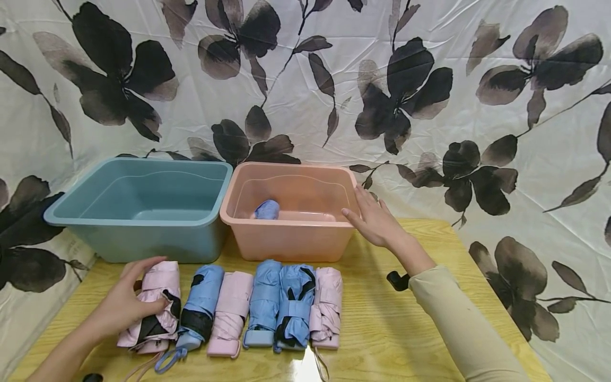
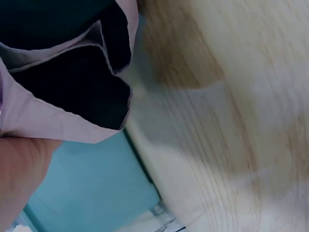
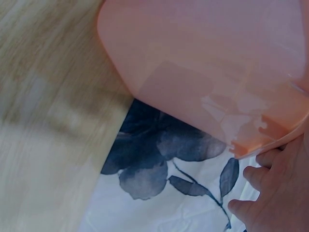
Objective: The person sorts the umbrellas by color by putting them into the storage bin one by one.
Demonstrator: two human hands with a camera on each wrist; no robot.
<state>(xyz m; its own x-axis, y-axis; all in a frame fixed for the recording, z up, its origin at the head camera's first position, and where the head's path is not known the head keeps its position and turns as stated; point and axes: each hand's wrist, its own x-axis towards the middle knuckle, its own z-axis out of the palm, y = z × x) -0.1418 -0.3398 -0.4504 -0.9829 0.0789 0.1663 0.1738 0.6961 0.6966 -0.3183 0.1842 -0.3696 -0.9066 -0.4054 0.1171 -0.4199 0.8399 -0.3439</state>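
Note:
My left hand [image 1: 125, 300] grips the leftmost folded pink umbrella [image 1: 159, 286], fingers at its far end and thumb across its near right side. Its loose pink fabric [image 2: 63, 123] with a dark inside fills the upper left of the left wrist view, against the hand. To its right lie a folded blue umbrella [image 1: 202, 297], a pink one [image 1: 231, 310], two more blue ones [image 1: 263, 302] and another pink one [image 1: 326, 305]. With fingers extended, my right hand [image 1: 377, 220] rests on the right rim of the pink bin [image 1: 291, 241]. One blue rolled item [image 1: 267, 209] lies inside that bin.
A teal bin [image 1: 153, 241] stands left of the pink bin, their rims touching. Both sit along the back of the wooden table [image 1: 382, 329], before a flowered cloth [image 1: 324, 106]. Wrist cords [image 1: 169, 361] trail from some umbrellas toward the near edge.

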